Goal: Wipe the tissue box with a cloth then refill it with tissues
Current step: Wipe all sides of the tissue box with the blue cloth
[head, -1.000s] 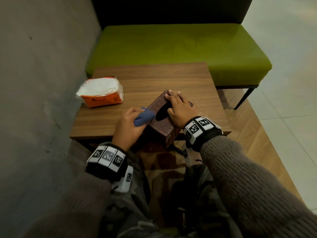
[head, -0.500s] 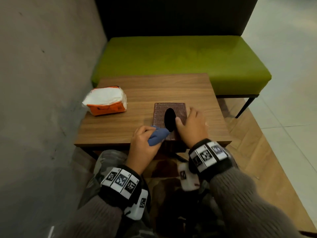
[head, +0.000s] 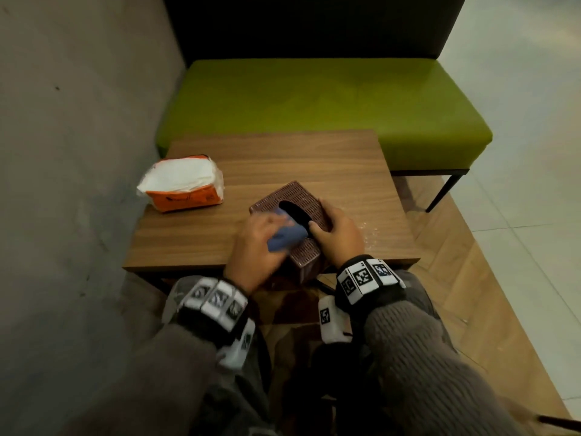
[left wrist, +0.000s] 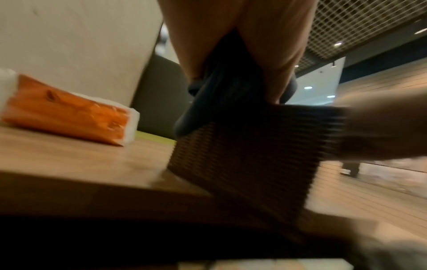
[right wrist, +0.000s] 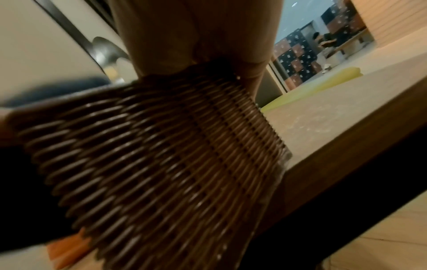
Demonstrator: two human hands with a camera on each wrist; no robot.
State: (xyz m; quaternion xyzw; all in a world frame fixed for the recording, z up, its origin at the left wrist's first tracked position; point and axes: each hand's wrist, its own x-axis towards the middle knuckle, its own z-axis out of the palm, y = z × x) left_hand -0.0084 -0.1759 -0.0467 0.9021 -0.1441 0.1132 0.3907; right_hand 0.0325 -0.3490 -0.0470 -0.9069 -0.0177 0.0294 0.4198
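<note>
- The wiping step was in hand: the person's left hand [head: 256, 243] held a bunched blue cloth [head: 287, 236] pressed on the top of the woven brown tissue box [head: 303, 196], just beside its dark oval slot [head: 295, 214].
- The left hand looked smeared with motion, so I took it to be in mid stroke; its fingers were curled about the cloth.
- The right hand [head: 338, 236] gripped the box from its right side, thumb at the slot's near end and fingers down the far wall, steadying it.
- The box sat skewed at the near edge of the wooden table [head: 314, 158], one corner hanging over the edge.
- The refill, an orange pack of white tissues [head: 182, 184], lay well apart at the table's left, untouched.
- White specks lay scattered on the table to the right of the box.
- By my reckoning the sides of the box wanted wiping next, which would call for turning it under the steadying hand; only after that would the cloth be put down and the pack fetched.
- The overhang seemed the risk: a hard stroke might tip the box off.
</note>
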